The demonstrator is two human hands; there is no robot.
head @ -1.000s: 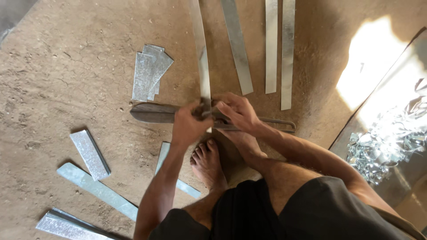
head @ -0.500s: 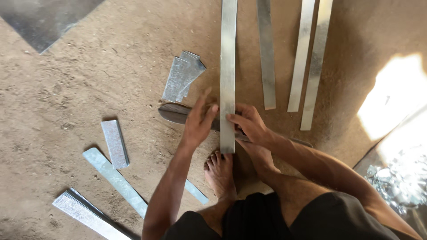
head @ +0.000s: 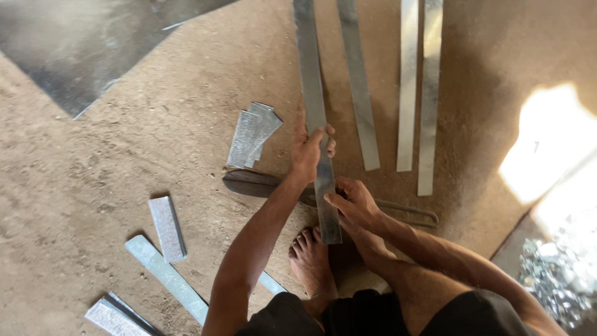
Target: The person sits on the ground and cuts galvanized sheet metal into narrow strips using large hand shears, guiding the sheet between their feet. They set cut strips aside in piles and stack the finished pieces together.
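Left hand [head: 309, 149] gripped long metal strip [head: 314, 106] higher up | right hand [head: 353, 204] pinched its lower end | strip lay lengthwise over dark shears [head: 261, 184] on dirt floor [head: 124, 162] | cut pieces [head: 252, 134] just left.

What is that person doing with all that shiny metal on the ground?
A person crouched on a dirt floor holds one long metal strip with both hands. The left hand grips it higher up, the right hand near its lower end, which lies across large metal shears beside a bare foot. More long strips and short cut pieces lie around.
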